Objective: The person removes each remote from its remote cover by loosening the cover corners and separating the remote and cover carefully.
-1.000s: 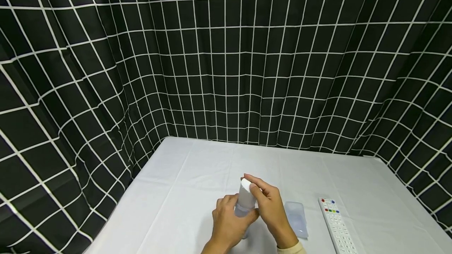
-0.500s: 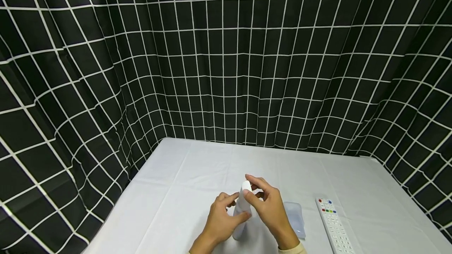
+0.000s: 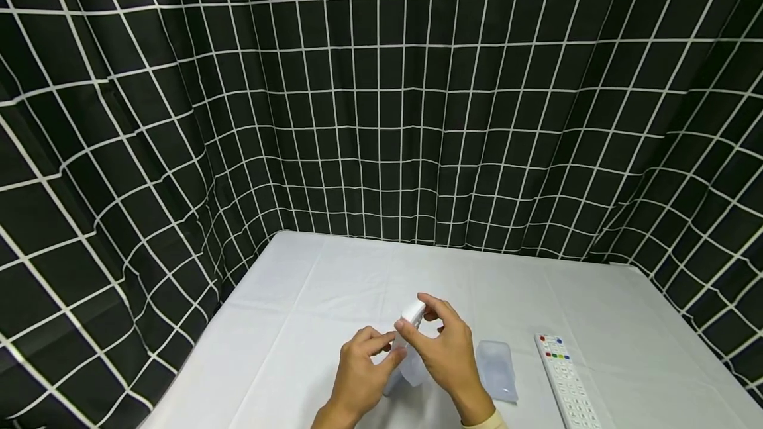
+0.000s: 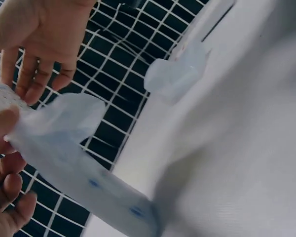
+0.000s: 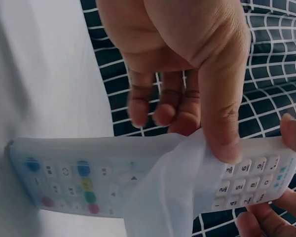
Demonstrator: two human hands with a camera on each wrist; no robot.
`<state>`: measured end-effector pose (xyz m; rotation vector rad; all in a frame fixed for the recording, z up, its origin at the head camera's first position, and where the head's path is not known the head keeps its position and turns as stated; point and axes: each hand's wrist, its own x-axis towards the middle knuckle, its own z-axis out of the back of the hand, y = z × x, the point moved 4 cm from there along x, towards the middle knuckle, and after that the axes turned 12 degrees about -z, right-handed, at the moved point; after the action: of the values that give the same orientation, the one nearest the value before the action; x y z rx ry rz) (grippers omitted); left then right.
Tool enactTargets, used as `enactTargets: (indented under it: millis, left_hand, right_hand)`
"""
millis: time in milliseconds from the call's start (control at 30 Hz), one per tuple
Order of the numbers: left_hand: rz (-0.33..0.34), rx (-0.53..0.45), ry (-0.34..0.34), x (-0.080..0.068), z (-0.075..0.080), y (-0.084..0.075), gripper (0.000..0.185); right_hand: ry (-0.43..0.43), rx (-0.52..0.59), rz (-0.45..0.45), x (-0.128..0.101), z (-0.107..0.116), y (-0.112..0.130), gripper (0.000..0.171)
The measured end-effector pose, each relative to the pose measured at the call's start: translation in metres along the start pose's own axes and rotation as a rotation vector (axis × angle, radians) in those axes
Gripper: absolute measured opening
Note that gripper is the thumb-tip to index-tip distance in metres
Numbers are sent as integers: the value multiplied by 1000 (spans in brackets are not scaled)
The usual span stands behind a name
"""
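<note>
A white remote control (image 5: 261, 180) stands tilted, one end down on the table. A translucent, soft remote cover (image 5: 89, 177) sheathes its lower length, and a loose flap hangs from the cover's side. The remote's upper end, with the number keys, is bare. My right hand (image 3: 448, 349) pinches that bare end between thumb and fingers. Lower down, my left hand (image 3: 360, 369) pinches at the cover's upper edge, its thumb reaching the keys in the right wrist view. Its other fingers hang loosely curled there.
On the table to the right lie a second translucent cover (image 3: 496, 371) and another white remote control (image 3: 566, 379) with coloured buttons. White cloth covers the table (image 3: 334, 283). A black curtain with white grid lines (image 3: 381, 118) surrounds it on the back and sides.
The upright remote has tilted, and its cover's flap has come into view on the right side. My left hand has shifted left from wrapping the covered part to a fingertip pinch.
</note>
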<state>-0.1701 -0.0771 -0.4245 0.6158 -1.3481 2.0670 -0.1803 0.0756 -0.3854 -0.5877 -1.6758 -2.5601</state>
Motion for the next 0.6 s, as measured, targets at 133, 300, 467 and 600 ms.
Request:
enactTargets:
  millis: [133, 300, 467, 600]
  left_hand:
    - [-42, 51, 47, 5, 0, -8, 25]
    - [20, 47, 89, 8, 0, -12, 24]
    - [73, -47, 77, 5, 2, -7, 24]
    - [144, -96, 92, -2, 5, 1, 22]
  right_hand:
    - [-22, -10, 8, 0, 0, 0, 54]
    - [-10, -6, 2, 1, 0, 1, 54]
    - [-14, -14, 8, 0, 0, 2, 53]
    - [-19, -21, 9, 1, 1, 2, 52]
